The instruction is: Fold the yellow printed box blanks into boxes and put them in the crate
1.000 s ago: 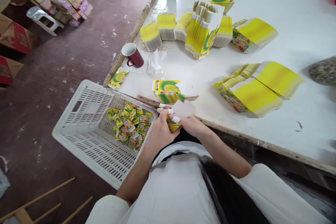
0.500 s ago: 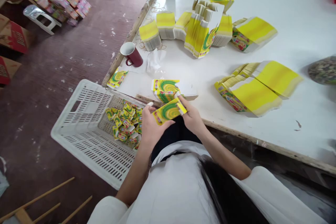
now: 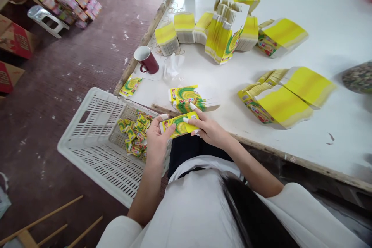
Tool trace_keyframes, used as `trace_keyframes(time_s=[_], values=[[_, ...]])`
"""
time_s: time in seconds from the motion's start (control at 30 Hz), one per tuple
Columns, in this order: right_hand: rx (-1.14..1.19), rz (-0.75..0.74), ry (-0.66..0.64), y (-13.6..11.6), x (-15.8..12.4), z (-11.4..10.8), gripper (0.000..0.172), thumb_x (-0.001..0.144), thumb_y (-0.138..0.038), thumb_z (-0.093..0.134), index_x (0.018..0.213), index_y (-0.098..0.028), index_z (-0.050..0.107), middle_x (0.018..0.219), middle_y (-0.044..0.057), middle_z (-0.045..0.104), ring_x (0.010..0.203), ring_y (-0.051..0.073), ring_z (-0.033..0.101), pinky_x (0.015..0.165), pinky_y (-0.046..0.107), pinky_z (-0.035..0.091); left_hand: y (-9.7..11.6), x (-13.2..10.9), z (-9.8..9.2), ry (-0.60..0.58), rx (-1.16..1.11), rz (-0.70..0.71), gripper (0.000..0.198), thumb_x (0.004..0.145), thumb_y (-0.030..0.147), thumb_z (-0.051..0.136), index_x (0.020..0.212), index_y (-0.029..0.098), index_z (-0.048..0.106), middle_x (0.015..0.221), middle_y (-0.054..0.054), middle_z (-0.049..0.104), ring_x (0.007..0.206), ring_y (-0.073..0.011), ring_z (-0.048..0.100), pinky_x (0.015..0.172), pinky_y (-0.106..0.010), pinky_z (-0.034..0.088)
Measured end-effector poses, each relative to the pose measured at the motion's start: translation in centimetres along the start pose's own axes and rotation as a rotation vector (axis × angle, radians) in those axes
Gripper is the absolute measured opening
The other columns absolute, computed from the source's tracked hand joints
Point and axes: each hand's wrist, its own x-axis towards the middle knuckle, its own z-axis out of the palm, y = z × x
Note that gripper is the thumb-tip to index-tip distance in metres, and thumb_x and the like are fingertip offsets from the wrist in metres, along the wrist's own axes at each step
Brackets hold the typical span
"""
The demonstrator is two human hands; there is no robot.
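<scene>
our left grip (image 3: 156, 136) and right grip (image 3: 214, 131) hold opposite ends of one yellow carton (image 3: 179, 127), near the edge of the bench (image 3: 325, 42). beside our left forearm, a white crate (image 3: 92, 141) holds more small cartons (image 3: 134, 135).

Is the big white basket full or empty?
Partly full: small yellow-green boxes lie heaped on the bottom of the white basket, but much of its slotted wall is bare.
</scene>
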Motion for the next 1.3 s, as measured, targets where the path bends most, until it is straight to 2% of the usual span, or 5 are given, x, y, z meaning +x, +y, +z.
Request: trace_keyframes(time_s=[0.2, 0.6, 0.87, 1.07, 1.3], values=[[0.060, -0.037, 0.006, -0.7, 0.4, -0.6, 0.015, 0.091, -0.010, 0.061, 0.097, -0.021, 0.070, 0.164, 0.016, 0.034, 0.149, 0.030, 0.041, 0.107, 0.047, 0.051, 0.0, -0.2, 0.4, 0.047, -0.024, 0.067, 0.047, 0.066, 0.033, 0.089, 0.104, 0.020, 0.063, 0.088, 0.001, 0.073, 0.074, -0.0134, 0.071, 0.074, -0.026, 0.059], [0.007, -0.053, -0.062, -0.6, 0.5, -0.9, 0.020, 0.097, -0.024, 0.059, 0.116, -0.022, 0.060, 0.154, 0.023, 0.043, 0.145, 0.031, 0.045, 0.106, 0.051, 0.050, 0.3, 0.0, 0.6, 0.063, -0.081, 0.060, 0.050, 0.062, 0.036, 0.091, 0.101, 0.020, 0.064, 0.086, 0.001, 0.071, 0.070, -0.0127, 0.069, 0.070, -0.025, 0.058], [0.048, -0.053, 0.157, -1.8, 1.2, 0.3, 0.061, 0.096, -0.029, 0.058, 0.147, -0.025, 0.024, 0.149, 0.021, 0.037, 0.146, 0.033, 0.033, 0.117, 0.060, 0.037, 0.5, -1.3, 1.2, -0.004, -0.054, 0.068, 0.042, 0.078, 0.037, 0.082, 0.111, 0.022, 0.061, 0.104, -0.002, 0.072, 0.092, -0.0161, 0.072, 0.086, -0.028, 0.058], [0.012, -0.034, 0.178, -2.6, 1.2, 1.7, 0.052, 0.099, -0.026, 0.049, 0.146, -0.023, 0.025, 0.133, 0.018, 0.043, 0.134, 0.032, 0.043, 0.110, 0.057, 0.045, -0.1, -1.5, 1.0, -0.019, -0.044, 0.069, 0.039, 0.081, 0.038, 0.079, 0.111, 0.025, 0.058, 0.102, -0.001, 0.070, 0.091, -0.0155, 0.070, 0.084, -0.027, 0.057], [-0.139, 0.053, 0.117, -0.7, 4.2, -0.1, 0.071, 0.087, -0.041, 0.073, 0.144, -0.016, 0.040, 0.133, 0.020, 0.053, 0.126, 0.036, 0.050, 0.107, 0.054, 0.044, 0.1, -0.2, -7.6, 0.401, 0.357, 0.208, 0.048, 0.076, 0.043, 0.079, 0.111, 0.019, 0.058, 0.093, -0.001, 0.062, 0.080, -0.0148, 0.062, 0.083, -0.031, 0.055]])
